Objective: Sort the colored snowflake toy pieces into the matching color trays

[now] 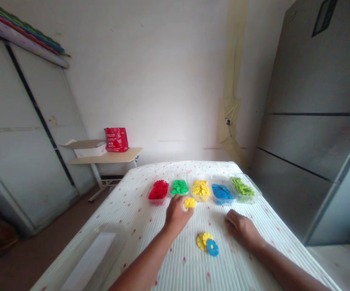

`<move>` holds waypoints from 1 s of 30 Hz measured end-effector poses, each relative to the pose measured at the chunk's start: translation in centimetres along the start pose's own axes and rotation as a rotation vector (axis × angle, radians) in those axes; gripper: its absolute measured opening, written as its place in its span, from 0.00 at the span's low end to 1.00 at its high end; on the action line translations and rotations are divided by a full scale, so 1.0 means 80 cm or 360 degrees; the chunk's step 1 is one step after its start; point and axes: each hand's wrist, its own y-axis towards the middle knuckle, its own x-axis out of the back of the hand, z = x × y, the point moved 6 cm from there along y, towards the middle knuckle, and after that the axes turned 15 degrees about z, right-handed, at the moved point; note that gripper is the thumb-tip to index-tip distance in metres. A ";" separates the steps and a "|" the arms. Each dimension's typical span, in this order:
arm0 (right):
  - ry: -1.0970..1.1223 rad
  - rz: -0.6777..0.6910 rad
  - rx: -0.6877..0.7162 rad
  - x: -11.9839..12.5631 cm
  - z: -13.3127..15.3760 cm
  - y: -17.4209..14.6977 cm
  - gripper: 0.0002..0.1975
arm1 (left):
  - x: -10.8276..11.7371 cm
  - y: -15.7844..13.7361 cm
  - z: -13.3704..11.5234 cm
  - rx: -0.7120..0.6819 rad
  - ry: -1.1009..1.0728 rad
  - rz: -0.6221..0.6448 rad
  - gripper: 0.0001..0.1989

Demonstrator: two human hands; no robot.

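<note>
Between the thumb and fingers of my left hand (176, 212) is a yellow flower-shaped disc (190, 203), held just in front of the tubs with green and yellow pieces. My right hand (239, 224) rests on the tablecloth with its fingers curled in, and no piece shows in it. On the cloth between my forearms lies a small overlapping group: yellow discs (205, 238) and a blue disc (212, 247). Farther back, clear tubs stand in a row with red pieces (159, 190), green pieces (180, 186), yellow pieces (201, 188), blue pieces (222, 191) and lime-green pieces (242, 186).
A clear plastic container (116, 238) with a white strip (90, 262) lies at the table's left. The white ribbed tablecloth (189, 275) has red specks. A grey fridge (311, 101) stands to the right. Behind left, a small desk (123, 157) holds a red bag (116, 140).
</note>
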 end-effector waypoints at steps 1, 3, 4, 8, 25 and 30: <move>-0.0005 -0.0004 -0.0017 -0.001 0.000 0.001 0.13 | 0.004 0.019 -0.006 -0.0012 0.0013 -0.0015 0.15; -0.0027 -0.0004 -0.0048 -0.001 0.001 0.004 0.13 | 0.008 0.058 -0.016 -0.0013 0.0024 -0.0051 0.17; -0.0039 -0.0006 -0.0057 0.000 0.002 0.005 0.13 | 0.007 0.074 -0.020 -0.0014 0.0028 -0.0060 0.19; -0.0053 -0.0027 -0.0056 0.000 0.003 0.006 0.13 | -0.009 0.102 -0.021 0.0022 0.0048 -0.0118 0.25; 0.0634 0.0356 0.0086 0.010 0.072 -0.011 0.18 | -0.014 -0.081 0.088 -0.0069 -0.0088 0.0095 0.12; 0.0366 0.0386 0.0149 -0.004 0.092 -0.015 0.15 | -0.013 -0.084 0.095 -0.0046 -0.0190 0.0049 0.13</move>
